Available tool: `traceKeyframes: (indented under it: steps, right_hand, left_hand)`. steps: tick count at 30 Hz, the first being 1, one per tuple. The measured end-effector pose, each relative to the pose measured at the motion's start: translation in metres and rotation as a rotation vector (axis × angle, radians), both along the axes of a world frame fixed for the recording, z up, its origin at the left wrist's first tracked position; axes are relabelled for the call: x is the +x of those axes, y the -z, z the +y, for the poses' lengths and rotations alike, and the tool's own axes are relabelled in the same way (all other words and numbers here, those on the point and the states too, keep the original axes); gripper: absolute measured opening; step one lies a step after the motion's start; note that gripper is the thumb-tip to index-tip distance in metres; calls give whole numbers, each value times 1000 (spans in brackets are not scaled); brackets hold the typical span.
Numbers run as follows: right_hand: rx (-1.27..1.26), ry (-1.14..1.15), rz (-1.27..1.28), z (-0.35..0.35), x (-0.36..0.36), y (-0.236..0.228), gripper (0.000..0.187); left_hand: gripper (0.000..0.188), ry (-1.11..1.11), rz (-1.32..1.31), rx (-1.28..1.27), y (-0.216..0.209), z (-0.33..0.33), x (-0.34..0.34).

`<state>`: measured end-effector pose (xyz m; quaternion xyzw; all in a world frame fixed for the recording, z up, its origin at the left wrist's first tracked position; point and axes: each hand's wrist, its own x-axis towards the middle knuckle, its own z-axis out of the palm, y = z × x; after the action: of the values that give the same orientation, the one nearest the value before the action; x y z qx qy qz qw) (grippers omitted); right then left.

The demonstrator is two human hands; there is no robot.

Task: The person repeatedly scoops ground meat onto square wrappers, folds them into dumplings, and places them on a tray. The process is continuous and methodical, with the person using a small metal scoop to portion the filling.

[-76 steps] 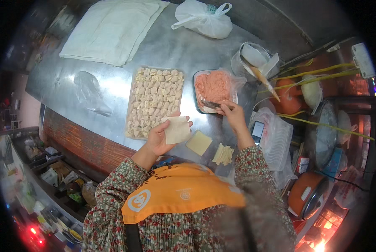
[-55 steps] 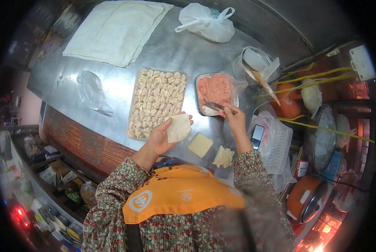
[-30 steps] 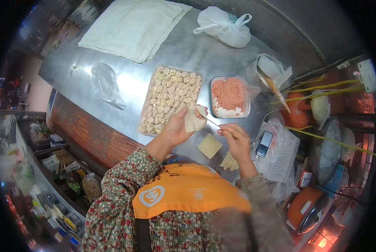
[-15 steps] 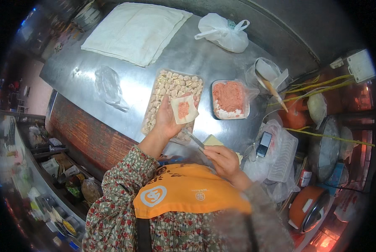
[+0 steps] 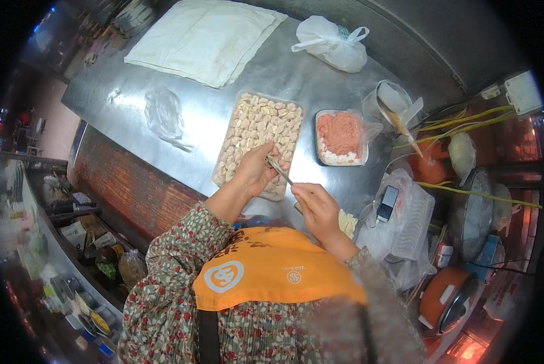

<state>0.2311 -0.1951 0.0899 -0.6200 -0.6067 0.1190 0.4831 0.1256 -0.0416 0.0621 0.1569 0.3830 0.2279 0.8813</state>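
Observation:
My left hand (image 5: 255,171) is closed over the near part of a tray, its fingers curled around a filled wonton wrapper that they now mostly hide. My right hand (image 5: 318,210) grips a narrow metal spatula (image 5: 279,170), whose tip reaches in between the left fingers. Beneath the left hand, the shallow tray (image 5: 218,172) is covered with rows of small folded wontons (image 5: 266,121). To its right stands a square container (image 5: 318,142) of pink minced meat (image 5: 339,132), with a whitish patch at the near side. A stack of pale yellow wrappers (image 5: 346,223) lies partly behind my right hand.
A folded white cloth (image 5: 205,39) and a tied white plastic bag (image 5: 333,45) lie at the back of the metal table (image 5: 205,130). A clear bag (image 5: 164,115) lies left of the tray. At right are a phone (image 5: 387,203) on plastic bags and an orange pot (image 5: 445,297).
The wrapper with pink filling lay open on my left palm; now the left fingers have closed around it. My right hand has moved up, bringing the spatula tip into the left hand.

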Motion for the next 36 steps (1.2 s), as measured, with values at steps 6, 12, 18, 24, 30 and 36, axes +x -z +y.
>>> traceKeyframes:
  steps: [6,12,18,24,30,36]
  right_hand:
    - [-129,-11,291,-3,-2,6,14]
    - [-227,158,476,-22,29,14,16]
    - [-264,243,536,-39,39,28,16]
    - [-250,319,576,-44,49,37,17]
    - [-183,401,681,-41,89,38,18]
    - [-151,479,462,-8,138,48,17]
  left_hand:
    - [31,176,384,371,22,7,-16]
    - [29,793,620,1509,63,12,-39]
    - [32,1097,606,1586,67,7,-49]
    - [28,900,669,1666,50,18,-56]
    - [19,882,535,1587,41,-5,-29]
    - [19,1309,296,1919,75,-55,31]
